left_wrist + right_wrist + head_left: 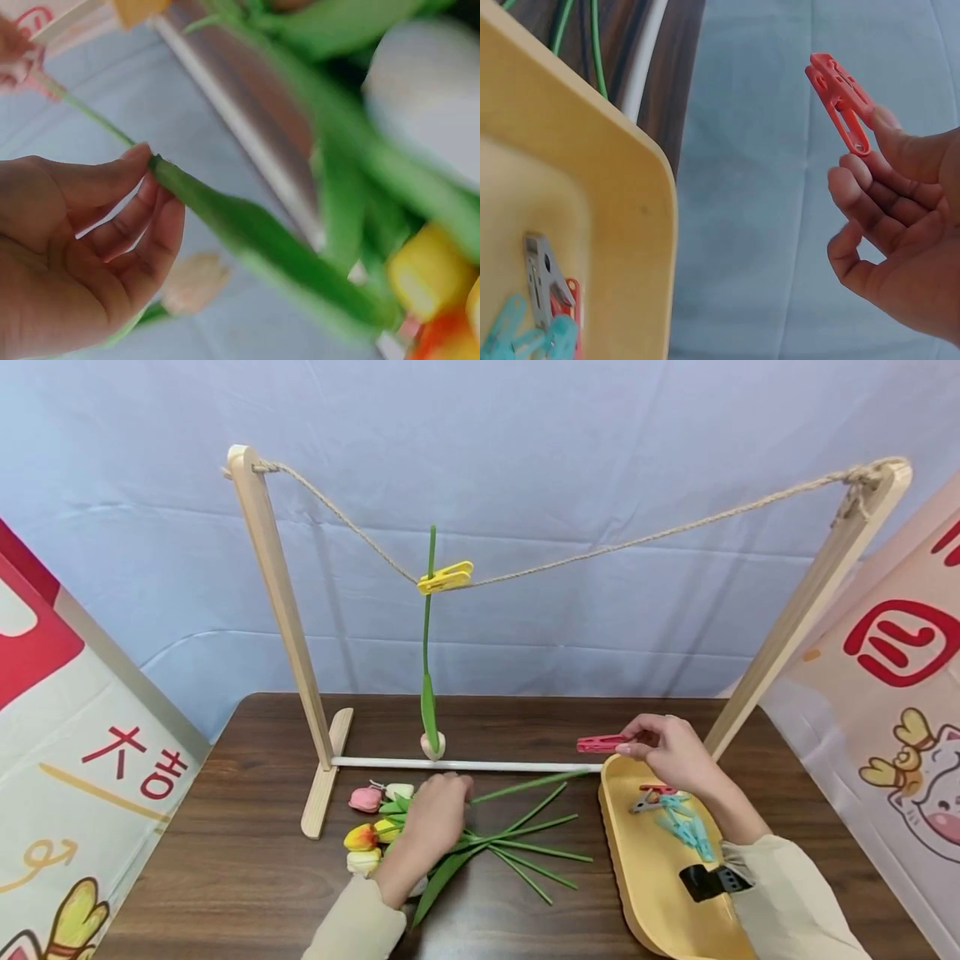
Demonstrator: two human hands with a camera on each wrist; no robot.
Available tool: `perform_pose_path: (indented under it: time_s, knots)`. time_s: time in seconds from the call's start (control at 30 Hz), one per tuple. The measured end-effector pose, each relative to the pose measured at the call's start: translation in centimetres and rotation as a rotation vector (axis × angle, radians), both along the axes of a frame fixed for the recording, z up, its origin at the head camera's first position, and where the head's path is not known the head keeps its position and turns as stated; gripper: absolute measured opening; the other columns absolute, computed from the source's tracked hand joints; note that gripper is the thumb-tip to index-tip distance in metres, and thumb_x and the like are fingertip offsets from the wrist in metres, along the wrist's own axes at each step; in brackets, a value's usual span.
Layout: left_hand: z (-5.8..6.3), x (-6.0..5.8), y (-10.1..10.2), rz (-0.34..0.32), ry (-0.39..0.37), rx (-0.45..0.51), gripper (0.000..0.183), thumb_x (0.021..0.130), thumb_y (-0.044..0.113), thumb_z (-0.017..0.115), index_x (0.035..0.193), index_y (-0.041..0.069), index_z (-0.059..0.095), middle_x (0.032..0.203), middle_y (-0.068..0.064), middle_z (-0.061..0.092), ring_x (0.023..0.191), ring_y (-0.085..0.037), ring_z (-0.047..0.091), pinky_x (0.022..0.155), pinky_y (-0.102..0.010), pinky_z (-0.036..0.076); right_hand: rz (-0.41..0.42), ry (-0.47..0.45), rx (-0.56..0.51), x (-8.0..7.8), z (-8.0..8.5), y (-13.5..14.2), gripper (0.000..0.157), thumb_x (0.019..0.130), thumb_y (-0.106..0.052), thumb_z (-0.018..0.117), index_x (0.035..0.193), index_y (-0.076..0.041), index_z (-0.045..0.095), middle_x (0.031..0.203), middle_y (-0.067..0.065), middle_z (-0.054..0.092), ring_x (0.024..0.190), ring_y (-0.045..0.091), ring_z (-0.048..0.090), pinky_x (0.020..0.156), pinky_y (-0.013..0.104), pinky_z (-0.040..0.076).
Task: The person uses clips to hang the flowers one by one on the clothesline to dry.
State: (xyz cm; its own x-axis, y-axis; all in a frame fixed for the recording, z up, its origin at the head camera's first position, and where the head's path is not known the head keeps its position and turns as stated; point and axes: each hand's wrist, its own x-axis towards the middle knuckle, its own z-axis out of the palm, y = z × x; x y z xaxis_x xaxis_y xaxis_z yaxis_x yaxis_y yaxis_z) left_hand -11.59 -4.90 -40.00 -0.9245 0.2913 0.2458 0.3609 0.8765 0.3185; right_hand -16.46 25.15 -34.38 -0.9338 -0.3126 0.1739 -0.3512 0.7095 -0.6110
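Note:
My left hand pinches the green stem of an artificial tulip between thumb and fingertips, just above its leaf; I cannot clearly make out this tulip's bloom. Beneath that hand lies a bunch of tulips with pink, white and yellow-orange blooms, stems fanned to the right. A pinkish-red clothespin is pinched by my right hand above the far end of the yellow tray. One pale tulip hangs bloom down from the rope, clipped by a yellow clothespin.
Two wooden posts carry the sagging rope, with a white bar joining them low down. Inside the tray are several clothespins, teal ones among them. A pale blue cloth hangs behind the brown table.

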Motion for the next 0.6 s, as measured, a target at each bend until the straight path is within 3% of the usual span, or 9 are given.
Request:
perform_pose_path:
  time_s: [0.3,0.6]
  knots:
    - [6.2,-1.2,-2.1,0.051,0.179,0.255,0.008,0.077,0.000,0.070,0.077,0.005,0.063,0.071,-0.003,0.061,0.061,-0.019,0.058,0.054,-0.034,0.046,-0.031,0.007,0.004,0.0,0.4,0.4,0.006,0.083,-0.005,0.065,0.080,-0.001,0.063,0.064,0.003,0.055,0.055,0.014,0.047,0.050,0.027,0.040]
    - [9.0,-3.2,-2.6,0.058,0.264,0.347,0.004,0.080,0.002,0.067,0.081,0.000,0.064,0.074,-0.008,0.063,0.064,-0.020,0.059,0.058,-0.036,0.047,-0.007,0.049,0.003,-0.1,-0.1,0.1,0.008,0.081,-0.002,0.066,0.074,-0.005,0.062,0.062,0.000,0.053,0.051,0.011,0.043,0.047,0.026,0.038]
